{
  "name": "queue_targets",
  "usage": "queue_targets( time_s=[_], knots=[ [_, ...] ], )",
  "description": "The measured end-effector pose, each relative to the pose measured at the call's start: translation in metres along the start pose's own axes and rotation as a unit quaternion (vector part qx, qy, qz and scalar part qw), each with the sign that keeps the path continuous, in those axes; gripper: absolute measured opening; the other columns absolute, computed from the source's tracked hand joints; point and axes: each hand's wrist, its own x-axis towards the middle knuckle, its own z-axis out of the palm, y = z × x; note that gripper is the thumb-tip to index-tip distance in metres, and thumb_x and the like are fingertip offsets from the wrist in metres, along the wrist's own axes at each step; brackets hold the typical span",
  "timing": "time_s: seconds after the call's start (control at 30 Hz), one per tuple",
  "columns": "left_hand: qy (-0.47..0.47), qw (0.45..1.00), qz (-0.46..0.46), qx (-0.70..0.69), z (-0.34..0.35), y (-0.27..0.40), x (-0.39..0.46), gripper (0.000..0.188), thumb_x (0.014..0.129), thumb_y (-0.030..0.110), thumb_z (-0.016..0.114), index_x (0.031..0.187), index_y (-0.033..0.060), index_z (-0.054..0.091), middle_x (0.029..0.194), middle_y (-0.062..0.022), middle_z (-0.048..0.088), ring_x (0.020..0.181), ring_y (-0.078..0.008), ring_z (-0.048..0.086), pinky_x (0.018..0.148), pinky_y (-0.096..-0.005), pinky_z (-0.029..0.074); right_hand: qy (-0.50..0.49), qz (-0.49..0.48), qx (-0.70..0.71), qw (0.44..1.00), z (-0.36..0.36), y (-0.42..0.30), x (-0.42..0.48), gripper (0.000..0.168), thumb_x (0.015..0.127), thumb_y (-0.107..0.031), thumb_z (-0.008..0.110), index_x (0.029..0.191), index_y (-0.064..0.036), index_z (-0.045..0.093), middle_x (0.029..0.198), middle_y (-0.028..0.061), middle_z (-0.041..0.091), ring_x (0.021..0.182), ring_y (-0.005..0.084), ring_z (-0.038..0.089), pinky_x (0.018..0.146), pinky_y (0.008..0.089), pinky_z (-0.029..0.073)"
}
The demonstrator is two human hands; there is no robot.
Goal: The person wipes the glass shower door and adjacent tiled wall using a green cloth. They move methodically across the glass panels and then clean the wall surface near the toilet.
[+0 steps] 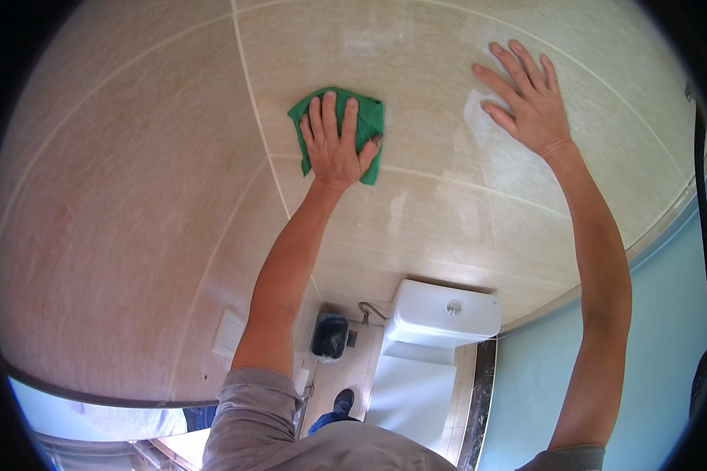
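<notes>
My left hand presses a green cloth against the beige tiled wall, its fingers spread over the fabric. The cloth's edges stick out around the fingers, close to the light vertical line at the wall corner. Higher and to the right, my right hand is on or close to the same wall with fingers apart and nothing in it. Pale reflections show on the tiles beside it.
Below stands a white toilet with its cistern against the wall. Left of it are a small lined waste bin and a water hose. A bluish glass panel borders the right. A white wall plate sits on the left wall.
</notes>
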Motion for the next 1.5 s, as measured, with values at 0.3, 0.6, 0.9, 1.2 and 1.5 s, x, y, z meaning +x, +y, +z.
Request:
queue_targets(
  time_s=[0.3, 0.6, 0.9, 1.2, 1.5],
  knots=[
    [-0.012, 1.0, -0.004, -0.005, 0.001, 0.005, 0.002, 0.073, 0.094, 0.049, 0.06, 0.149, 0.0022, 0.049, 0.157, -0.0295, 0.037, 0.141, -0.0532, 0.035, 0.111, -0.0667, 0.026, 0.037, 0.077, 0.013, 0.996, 0.02, -0.052, -0.018, 0.061, 0.093, -0.043, 0.066, 0.151, -0.033, 0.05, 0.165, 0.0033, 0.036, 0.151, 0.0311, 0.032, 0.113, 0.0633, 0.03],
    [0.012, 1.0, 0.012, 0.001, 0.003, -0.001, 0.002, 0.073, 0.094, 0.048, 0.061, 0.15, 0.0026, 0.048, 0.157, -0.0294, 0.037, 0.141, -0.053, 0.035, 0.112, -0.0661, 0.027, 0.053, 0.105, 0.026, 0.993, 0.024, -0.058, -0.013, 0.06, 0.09, -0.047, 0.068, 0.147, -0.036, 0.054, 0.162, -0.0014, 0.04, 0.15, 0.0275, 0.035, 0.117, 0.0586, 0.027],
    [0.011, 1.0, 0.016, 0.0, 0.002, 0.002, 0.003, 0.074, 0.095, 0.049, 0.058, 0.151, 0.0018, 0.046, 0.157, -0.0304, 0.036, 0.141, -0.0543, 0.035, 0.111, -0.0664, 0.027, 0.069, 0.105, 0.036, 0.991, 0.025, -0.056, -0.017, 0.06, 0.089, -0.046, 0.069, 0.147, -0.036, 0.055, 0.16, -0.0019, 0.043, 0.149, 0.0263, 0.036, 0.117, 0.0583, 0.027],
    [-0.034, 0.999, 0.002, 0.005, 0.017, 0.065, 0.008, 0.076, 0.093, 0.048, 0.058, 0.151, 0.0019, 0.045, 0.159, -0.0307, 0.035, 0.142, -0.0558, 0.033, 0.111, -0.0698, 0.025, 0.071, 0.108, 0.021, 0.991, 0.021, -0.059, -0.013, 0.059, 0.09, -0.046, 0.067, 0.147, -0.036, 0.055, 0.159, -0.0023, 0.045, 0.148, 0.0256, 0.038, 0.117, 0.057, 0.029],
    [-0.031, 0.999, -0.029, -0.02, 0.02, 0.091, 0.009, 0.073, 0.094, 0.046, 0.06, 0.151, 0.0017, 0.046, 0.158, -0.0309, 0.035, 0.142, -0.0555, 0.033, 0.111, -0.0695, 0.023, 0.065, 0.116, 0.03, 0.991, 0.021, -0.059, -0.016, 0.058, 0.091, -0.045, 0.067, 0.147, -0.036, 0.055, 0.161, -0.0023, 0.043, 0.149, 0.0248, 0.037, 0.116, 0.057, 0.03]
  ],
)
